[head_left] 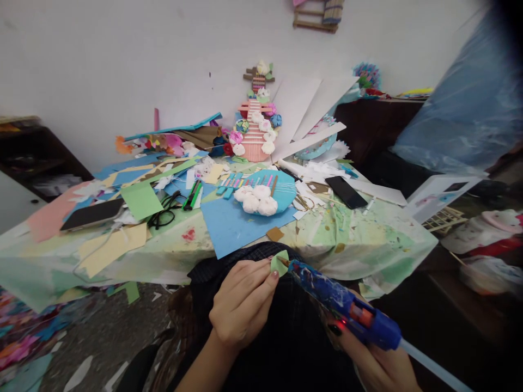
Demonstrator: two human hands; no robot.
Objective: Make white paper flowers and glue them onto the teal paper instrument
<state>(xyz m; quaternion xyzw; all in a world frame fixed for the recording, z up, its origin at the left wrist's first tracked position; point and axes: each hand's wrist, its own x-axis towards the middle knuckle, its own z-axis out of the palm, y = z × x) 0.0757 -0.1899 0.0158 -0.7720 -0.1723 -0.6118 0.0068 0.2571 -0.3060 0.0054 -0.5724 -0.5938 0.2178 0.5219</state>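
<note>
My left hand [247,299] pinches a small leaf-shaped piece of green paper [279,263] above my lap. In my right hand [373,348] is a blue glue gun [339,299], its red light lit and a long glue stick [433,365] sticking out of the back. The nozzle points left and meets the right edge of the green paper; whether glue is on it I cannot tell. Beyond my hands, a light-blue paper guitar [286,188] with white paper flowers [256,200] lies on a blue sheet [229,228].
A pink paper guitar [255,141] with flowers leans against the wall. On the cloth-covered table [347,245] lie a black phone [346,191], a green cutter [192,195], scissors [304,203], a dark cable [165,211] and a green paper square [141,200]. Paper scraps litter the floor.
</note>
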